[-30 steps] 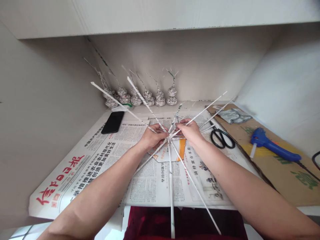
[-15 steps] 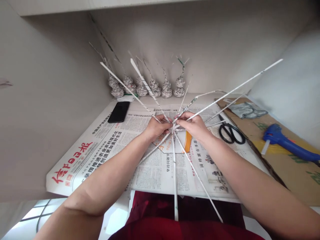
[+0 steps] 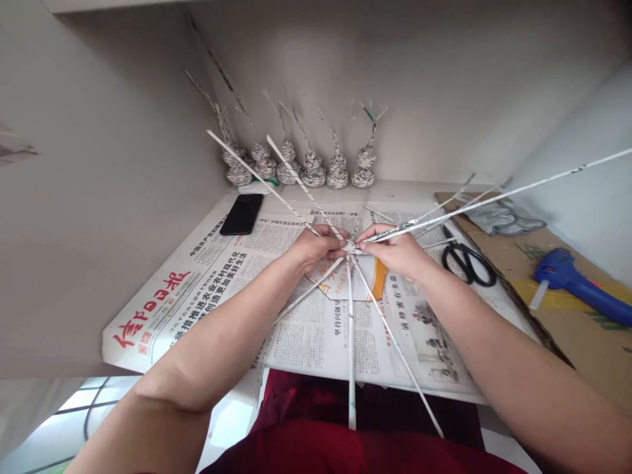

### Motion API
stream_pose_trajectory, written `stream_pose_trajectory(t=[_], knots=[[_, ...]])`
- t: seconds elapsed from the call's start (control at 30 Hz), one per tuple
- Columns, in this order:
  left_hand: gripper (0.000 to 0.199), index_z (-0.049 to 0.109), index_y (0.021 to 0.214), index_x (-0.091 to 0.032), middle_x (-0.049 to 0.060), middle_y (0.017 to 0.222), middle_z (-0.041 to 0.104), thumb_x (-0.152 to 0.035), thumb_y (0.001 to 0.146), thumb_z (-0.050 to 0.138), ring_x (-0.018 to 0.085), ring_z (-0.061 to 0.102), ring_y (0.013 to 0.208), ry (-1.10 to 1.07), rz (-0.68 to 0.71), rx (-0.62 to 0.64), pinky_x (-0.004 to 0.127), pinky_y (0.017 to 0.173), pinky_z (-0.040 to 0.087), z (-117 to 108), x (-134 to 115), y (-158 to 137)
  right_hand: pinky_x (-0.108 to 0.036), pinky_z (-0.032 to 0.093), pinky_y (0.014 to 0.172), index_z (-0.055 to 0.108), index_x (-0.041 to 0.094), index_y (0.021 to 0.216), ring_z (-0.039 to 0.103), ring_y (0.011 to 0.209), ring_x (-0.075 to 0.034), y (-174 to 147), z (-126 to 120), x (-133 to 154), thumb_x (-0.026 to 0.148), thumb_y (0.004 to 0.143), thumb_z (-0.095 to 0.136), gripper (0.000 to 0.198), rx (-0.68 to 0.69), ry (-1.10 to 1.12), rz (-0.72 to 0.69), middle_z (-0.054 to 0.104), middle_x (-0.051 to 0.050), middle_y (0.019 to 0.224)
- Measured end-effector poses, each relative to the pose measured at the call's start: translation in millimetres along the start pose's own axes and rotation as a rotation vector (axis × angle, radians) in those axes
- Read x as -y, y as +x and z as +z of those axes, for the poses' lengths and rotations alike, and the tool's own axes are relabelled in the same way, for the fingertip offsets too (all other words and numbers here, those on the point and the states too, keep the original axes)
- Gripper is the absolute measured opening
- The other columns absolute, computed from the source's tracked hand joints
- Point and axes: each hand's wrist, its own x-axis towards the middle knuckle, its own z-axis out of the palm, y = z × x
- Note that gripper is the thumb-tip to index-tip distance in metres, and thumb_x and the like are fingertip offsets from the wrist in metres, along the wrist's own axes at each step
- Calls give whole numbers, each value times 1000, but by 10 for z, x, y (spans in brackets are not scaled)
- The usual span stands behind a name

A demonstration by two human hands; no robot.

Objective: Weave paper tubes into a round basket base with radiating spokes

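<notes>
Several thin rolled paper sticks radiate from a small woven centre in front of me. With thumb and fingers pinched, my left hand grips the left side of this centre, next to two paper sticks that slant up to the far left. My right hand pinches a long paper stick close to the centre; it runs out to the right. Two more sticks, one a straight paper stick, point toward my body. Beneath the hands lies a printed white and orange card.
Newspaper covers the table. A black phone lies at the left, and several gourd-shaped woven paper pieces stand along the back wall. To the right are black scissors, cardboard, a grey cloth bundle and a blue glue gun.
My right hand has swung a paper stick from pointing up and away to lying out to the right. My left hand keeps its hold at the centre. The view has shifted slightly.
</notes>
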Motion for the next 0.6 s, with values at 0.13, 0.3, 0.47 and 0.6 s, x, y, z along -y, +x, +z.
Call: stream_pose_trajectory(t=[0.13,0.3,0.47,0.6], knots=[[10,69,74,-7,4,70,65,-1,67,72,10,63,61,8,-21,-8,21,57,57,13,-33,-28,-29,44,68,69,21,78,60,72,-16,3,-8,6,28,73,66,10,26,8,-28,68,0,77],[12,67,72,-7,4,67,65,-2,64,75,11,63,60,25,-33,-41,20,54,55,37,-57,-61,-31,47,70,68,18,82,62,72,-16,-1,-1,35,30,72,69,16,42,142,-19,69,-3,78],[19,66,76,-9,4,72,66,-1,62,76,11,64,66,-35,-31,-59,22,59,57,26,-48,-46,-33,51,71,69,18,82,65,72,-18,25,8,-4,36,70,73,22,-55,202,34,72,-5,79],[21,65,77,-10,2,71,64,-2,61,76,11,63,64,-41,21,-97,23,59,57,16,-6,-4,-31,51,58,69,18,75,64,63,-18,22,38,-22,40,70,74,23,-133,152,60,71,-6,74]])
